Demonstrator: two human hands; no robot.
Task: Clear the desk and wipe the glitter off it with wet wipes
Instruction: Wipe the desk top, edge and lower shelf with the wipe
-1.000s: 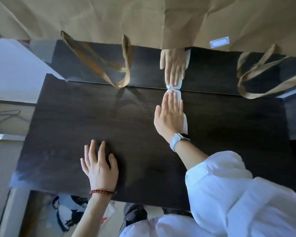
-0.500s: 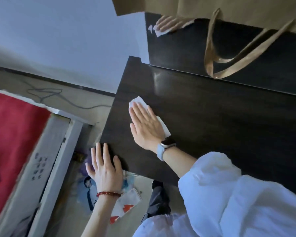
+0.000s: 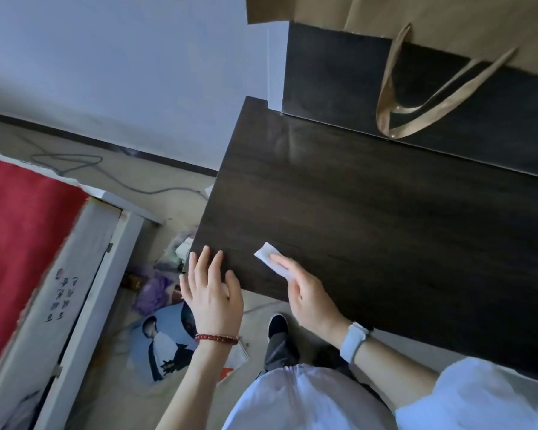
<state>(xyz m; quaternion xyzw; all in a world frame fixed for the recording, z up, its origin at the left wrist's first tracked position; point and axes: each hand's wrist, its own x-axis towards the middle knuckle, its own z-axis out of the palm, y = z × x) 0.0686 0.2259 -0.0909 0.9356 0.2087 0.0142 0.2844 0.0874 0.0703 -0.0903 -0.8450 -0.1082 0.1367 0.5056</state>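
From the head view, your right hand point(image 3: 308, 297) lies flat on the wet wipe point(image 3: 272, 259) at the near left corner of the table point(image 3: 385, 228), at about 7 o'clock on the dark top. Its fingers point(image 3: 281, 261) are straight and close together, pressing the wipe down instead of pinching it, and only the wipe's far end shows past them. Your left hand point(image 3: 212, 290) rests at 8 o'clock over the corner edge, fingers point(image 3: 201, 265) slightly spread and straight, holding nothing. To wipe well here, keep the palm low and pressure even, draw the wipe right out to the edge in overlapping strokes, and fold it to a fresh face once it loads up, since glitter likely smears rather than lifts. No glitter can be made out on the wood. A paper bag point(image 3: 448, 13) with a ribbon handle point(image 3: 416, 119) hangs at 1 o'clock over the back panel.
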